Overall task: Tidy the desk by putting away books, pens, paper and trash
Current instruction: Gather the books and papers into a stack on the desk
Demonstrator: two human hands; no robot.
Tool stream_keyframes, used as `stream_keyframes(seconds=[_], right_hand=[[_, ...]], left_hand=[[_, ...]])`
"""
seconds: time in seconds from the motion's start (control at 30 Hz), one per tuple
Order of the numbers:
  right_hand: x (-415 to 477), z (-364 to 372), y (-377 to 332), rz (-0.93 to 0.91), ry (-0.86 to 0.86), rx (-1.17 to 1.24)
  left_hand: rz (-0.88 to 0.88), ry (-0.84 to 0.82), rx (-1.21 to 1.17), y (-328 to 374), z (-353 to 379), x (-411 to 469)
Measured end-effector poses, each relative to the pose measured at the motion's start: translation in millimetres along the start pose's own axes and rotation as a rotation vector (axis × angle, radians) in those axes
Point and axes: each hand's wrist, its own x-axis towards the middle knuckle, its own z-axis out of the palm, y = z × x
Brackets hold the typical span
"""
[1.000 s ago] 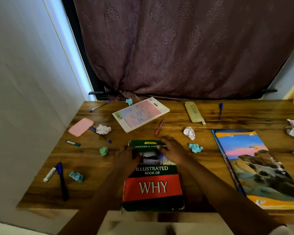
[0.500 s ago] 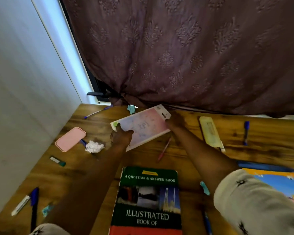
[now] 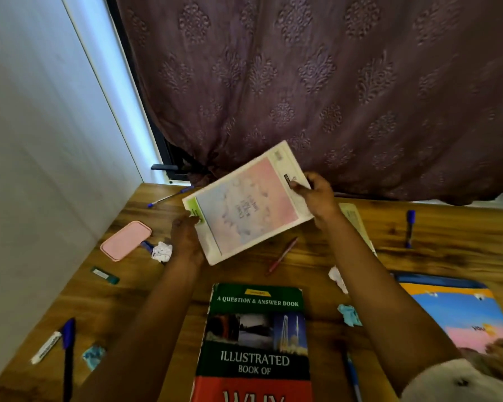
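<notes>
Left grip (image 3: 186, 239) and right grip (image 3: 317, 198) each clamp an opposite edge of the thin pastel pink-and-blue paperback book (image 3: 244, 207), held tilted above the brown wooden table (image 3: 447, 227); shallow edge holds risk it slipping onto the red pen (image 3: 282, 255).

Pastel pink-blue notebook (image 3: 246, 204) tilted, raised above wooden desk (image 3: 447, 236).

worn: right sleeve (image 3: 453, 381) — off-white, small dark star-like prints | forearms (image 3: 145, 329) — both bare
</notes>
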Motion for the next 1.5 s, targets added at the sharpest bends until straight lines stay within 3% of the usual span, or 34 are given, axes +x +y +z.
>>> stream_keyframes(seconds=[0.1,0.17,0.27,0.33,0.4,0.47,0.53,0.67,0.77,0.83,0.93,1.33,1.5], right_hand=[[-65,-12,-48,-0.27,0.001,0.032],[-119,-17,-62,-0.396,0.045,-0.039],[-205,-21,-48,-0.656,0.062,-0.363],[-250,-21,-10,-0.769,-0.067,-0.589],[-293,-13,39,-0.833,-0.2,-0.973],[-332,1,81,-0.751,-0.357,-1.166],[-354,12,102,-0.647,-0.423,-1.126],[-347,4,82,-0.477,-0.367,-0.825],[-328,-3,74,-0.327,-0.119,-0.68],[-311,-2,81,-0.113,-0.042,-0.708],[-301,3,99,0.057,-0.176,-0.905],[-322,-9,108,-0.012,-0.329,-0.991],[-325,-8,109,-0.046,-0.303,-1.072]], left_hand=[[0.182,-0.079,0.154,15,5,-63],[0.196,-0.182,0.173,12,-8,-91],[0.122,-0.265,0.132,-13,-48,-124],[0.105,-0.264,0.159,-35,-77,-142],[-0.012,-0.264,0.167,-57,-101,-163],[-0.14,-0.267,0.24,-79,-118,-177],[-0.119,-0.277,0.486,-94,-128,-180],[0.354,-0.348,1.069,-110,-130,-180],[0.611,-0.271,1.299,-116,-129,-179],[0.606,-0.272,1.297,-121,-131,-173],[0.555,-0.324,1.279,-124,-133,-167],[0.599,-0.352,1.356,-145,-154,-175],[0.616,-0.348,1.359,-142,-152,-181]])
